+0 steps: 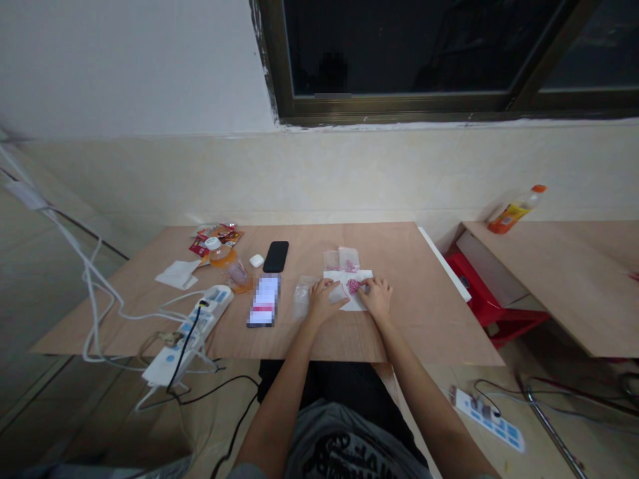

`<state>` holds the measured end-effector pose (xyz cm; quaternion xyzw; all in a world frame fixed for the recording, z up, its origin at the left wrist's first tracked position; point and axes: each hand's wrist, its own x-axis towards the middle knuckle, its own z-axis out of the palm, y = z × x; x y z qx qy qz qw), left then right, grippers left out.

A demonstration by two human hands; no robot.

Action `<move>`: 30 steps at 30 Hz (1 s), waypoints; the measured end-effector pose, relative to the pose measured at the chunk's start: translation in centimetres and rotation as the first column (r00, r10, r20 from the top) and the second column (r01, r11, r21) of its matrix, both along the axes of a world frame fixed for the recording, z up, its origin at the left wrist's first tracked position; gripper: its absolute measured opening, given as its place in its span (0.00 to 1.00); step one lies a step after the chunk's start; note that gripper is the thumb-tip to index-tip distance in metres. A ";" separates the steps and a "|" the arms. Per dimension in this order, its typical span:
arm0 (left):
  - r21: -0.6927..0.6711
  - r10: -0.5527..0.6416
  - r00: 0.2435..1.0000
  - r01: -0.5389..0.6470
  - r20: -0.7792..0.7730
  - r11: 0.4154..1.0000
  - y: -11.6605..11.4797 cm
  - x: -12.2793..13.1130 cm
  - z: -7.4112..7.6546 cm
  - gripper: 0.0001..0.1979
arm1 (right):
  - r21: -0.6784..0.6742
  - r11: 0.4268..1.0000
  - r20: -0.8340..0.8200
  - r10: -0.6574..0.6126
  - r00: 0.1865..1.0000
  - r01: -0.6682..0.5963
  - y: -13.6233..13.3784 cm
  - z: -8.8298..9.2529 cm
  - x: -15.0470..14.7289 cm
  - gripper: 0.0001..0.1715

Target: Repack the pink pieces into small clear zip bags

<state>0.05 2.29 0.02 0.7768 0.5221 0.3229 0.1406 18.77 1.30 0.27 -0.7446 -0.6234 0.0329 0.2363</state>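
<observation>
Window [409, 46]: dark glass, brown frame, high up there!
Wall [140, 66]: white above, pale tiles [349, 176] below.
Table [439, 332]: light wood, meeting those tiles.
Floor [524, 466]: dim.

We look out through one head-worn camera, facing forward and steeply down past our grey, black-printed fabric shirt [349, 439] at the near side. The wide view takes in the whole width of the light-brown wooden tabletop [429, 326], with the small rectangular white paper sheet [355, 305] near its middle, and reaches the cream tiled wall [349, 173] and brown-framed dark window [399, 46] beyond.
</observation>
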 end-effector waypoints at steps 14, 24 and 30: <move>0.007 0.001 1.000 -0.001 0.001 1.000 0.0 0.0 -0.1 0.26 | 0.031 1.000 -0.036 0.006 0.999 -0.005 0.3 -0.9 0.2 0.13; 0.013 -0.002 1.000 0.002 0.001 1.000 0.0 -0.1 -0.1 0.26 | 0.054 0.998 -0.105 -0.004 0.994 0.009 0.5 -1.2 0.5 0.13; -0.006 0.008 1.000 -0.008 -0.005 1.000 -0.1 0.0 0.2 0.25 | 0.100 0.995 -0.261 0.048 0.964 -0.022 0.0 -0.6 0.1 0.15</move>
